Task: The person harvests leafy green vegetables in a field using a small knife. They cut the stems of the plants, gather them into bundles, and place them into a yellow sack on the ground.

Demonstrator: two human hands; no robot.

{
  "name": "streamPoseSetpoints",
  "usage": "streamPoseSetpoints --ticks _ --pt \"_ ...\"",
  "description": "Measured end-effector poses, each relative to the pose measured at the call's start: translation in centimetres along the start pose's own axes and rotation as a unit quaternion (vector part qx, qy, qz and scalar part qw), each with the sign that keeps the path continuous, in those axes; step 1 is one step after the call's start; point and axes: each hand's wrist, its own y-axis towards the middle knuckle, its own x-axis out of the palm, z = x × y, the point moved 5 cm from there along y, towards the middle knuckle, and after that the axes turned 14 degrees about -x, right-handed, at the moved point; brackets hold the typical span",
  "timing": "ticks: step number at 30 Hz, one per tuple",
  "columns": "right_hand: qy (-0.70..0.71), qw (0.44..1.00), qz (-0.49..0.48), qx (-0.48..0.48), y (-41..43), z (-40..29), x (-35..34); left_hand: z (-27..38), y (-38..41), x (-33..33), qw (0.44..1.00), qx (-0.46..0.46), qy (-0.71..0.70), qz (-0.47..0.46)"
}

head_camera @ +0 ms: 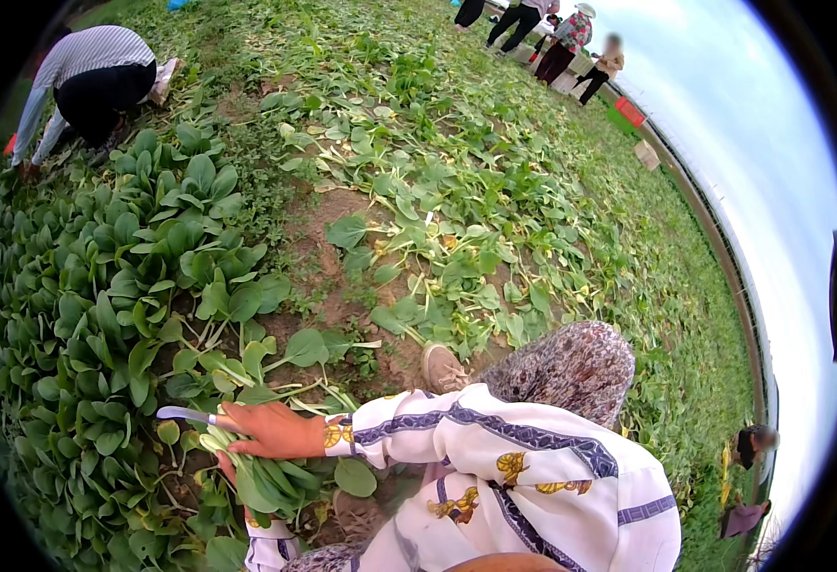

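Observation:
My right hand is closed around the handle of a small knife, its curved blade pointing left, and rests on a bunch of leafy greens with pale stalks. My left hand is under the same bunch, its fingers around the stalks, mostly hidden by leaves. Loose cut greens lie on the soil just above my hands. To the left grows a dense bed of dark green leafy plants, apparently bok choy.
A crouching person bends over the bed at upper left. Several people stand at the top right, by a red crate and a cardboard box. Scattered leaves cover the middle ground. My shoe is near the bed.

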Motion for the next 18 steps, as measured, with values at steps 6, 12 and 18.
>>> streamPoseSetpoints --ticks 6,12,18 --pt "0.025 0.998 0.009 -0.051 0.2 -1.5 -2.1 0.1 -0.8 -0.2 1.000 -0.008 0.005 -0.009" --pt "0.045 0.996 -0.014 -0.072 0.2 -2.6 -2.8 0.1 -1.2 -0.2 1.000 -0.025 0.016 -0.007" --pt "0.113 0.988 0.069 -0.081 0.2 -2.8 -3.9 -0.3 -1.3 -0.8 0.999 -0.041 0.016 -0.009"
